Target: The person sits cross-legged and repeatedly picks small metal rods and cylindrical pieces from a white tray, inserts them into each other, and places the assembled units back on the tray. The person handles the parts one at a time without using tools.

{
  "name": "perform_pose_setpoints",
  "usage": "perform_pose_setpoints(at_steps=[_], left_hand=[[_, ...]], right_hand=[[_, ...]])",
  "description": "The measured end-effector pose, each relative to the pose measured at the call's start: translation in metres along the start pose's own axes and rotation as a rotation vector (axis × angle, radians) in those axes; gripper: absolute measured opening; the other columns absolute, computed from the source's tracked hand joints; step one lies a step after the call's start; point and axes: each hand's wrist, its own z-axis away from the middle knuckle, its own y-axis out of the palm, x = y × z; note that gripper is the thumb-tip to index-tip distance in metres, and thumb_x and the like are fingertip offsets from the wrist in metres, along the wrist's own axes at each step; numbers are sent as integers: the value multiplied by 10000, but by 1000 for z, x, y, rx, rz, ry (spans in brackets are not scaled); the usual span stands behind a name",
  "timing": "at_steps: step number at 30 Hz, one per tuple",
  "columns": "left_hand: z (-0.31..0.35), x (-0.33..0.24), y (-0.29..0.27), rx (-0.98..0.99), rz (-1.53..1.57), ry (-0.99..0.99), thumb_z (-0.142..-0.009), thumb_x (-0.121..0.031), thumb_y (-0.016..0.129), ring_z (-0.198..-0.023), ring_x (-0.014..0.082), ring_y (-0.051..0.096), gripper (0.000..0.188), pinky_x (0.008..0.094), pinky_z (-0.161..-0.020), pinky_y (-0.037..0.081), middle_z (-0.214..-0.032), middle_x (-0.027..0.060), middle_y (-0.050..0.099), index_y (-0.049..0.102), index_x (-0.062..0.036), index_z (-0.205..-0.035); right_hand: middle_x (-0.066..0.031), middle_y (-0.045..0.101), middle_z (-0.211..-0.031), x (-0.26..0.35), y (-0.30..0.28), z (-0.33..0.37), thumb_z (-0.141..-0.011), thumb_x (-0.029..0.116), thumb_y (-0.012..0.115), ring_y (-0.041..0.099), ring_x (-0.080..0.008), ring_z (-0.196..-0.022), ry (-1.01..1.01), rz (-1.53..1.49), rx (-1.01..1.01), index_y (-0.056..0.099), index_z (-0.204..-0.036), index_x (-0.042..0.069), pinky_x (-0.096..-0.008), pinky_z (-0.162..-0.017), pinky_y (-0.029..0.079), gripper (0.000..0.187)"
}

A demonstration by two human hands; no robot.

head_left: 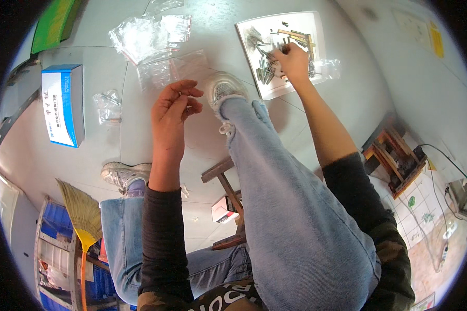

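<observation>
My right hand point(294, 61) reaches into a white tray point(267, 92) on the floor, fingers bent down among small loose metal parts point(266, 70). The fingertips are closed at the pile, and what they pinch is hidden. Longer brass-coloured pieces point(299, 36) lie beyond that hand in the tray. Above the floor, left of my shoe, my left hand point(175, 106) is raised with its fingers curled in toward the thumb; anything inside it is too small to make out. Clear plastic bags point(140, 39) are spread beyond it, and a small bag with parts inside point(107, 106) lies to its left.
A blue and white box point(62, 106) stands at the left, with a green object point(54, 26) behind. My shoe point(225, 87) is close to the tray. A broom point(80, 212) leans at lower left. A wooden stool point(397, 155) stands at right, near cables.
</observation>
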Motion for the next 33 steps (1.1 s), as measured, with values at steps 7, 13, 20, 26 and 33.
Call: perform_pose_setpoints(at_steps=[7,13,20,26,33], left_hand=[[26,-30,-3,14,29,59,-859,-156,485,-663,80,490,237,214,-652,422,-840,45,580,572,-11,-1026],[114,-99,3,161,13,450,-867,-241,504,-645,32,414,381,177,-584,366,-885,-20,543,478,-73,-1208],[248,-140,-15,-177,217,638,-875,-261,502,-539,28,331,352,186,-477,275,-616,-87,397,531,-48,-1154],[332,-56,-26,-160,727,541,-879,-220,498,-574,66,333,294,216,-552,314,-710,-25,440,528,-1,-1073],[406,75,-28,-201,962,424,-893,-173,470,-615,90,359,243,230,-591,352,-771,13,456,511,10,-1047]], right_hand=[[21,540,-629,79,-76,59,-732,177,648,415,-48,-499,99,-679,450,602,-804,29,-168,-446,302,171],[71,399,-585,245,-146,130,-717,148,658,335,-36,-522,-556,-431,739,611,-864,14,-199,-464,272,204],[-5,464,-535,360,-199,253,-708,124,649,385,-60,-500,-1029,-240,717,623,-924,6,-239,-446,327,247],[15,460,-526,312,-176,338,-720,114,670,388,-53,-483,-1026,-323,903,617,-880,-7,-231,-425,308,208],[-27,477,-597,168,-96,390,-787,93,568,419,-101,-484,362,-1135,1401,554,-789,44,-215,-426,329,51]])
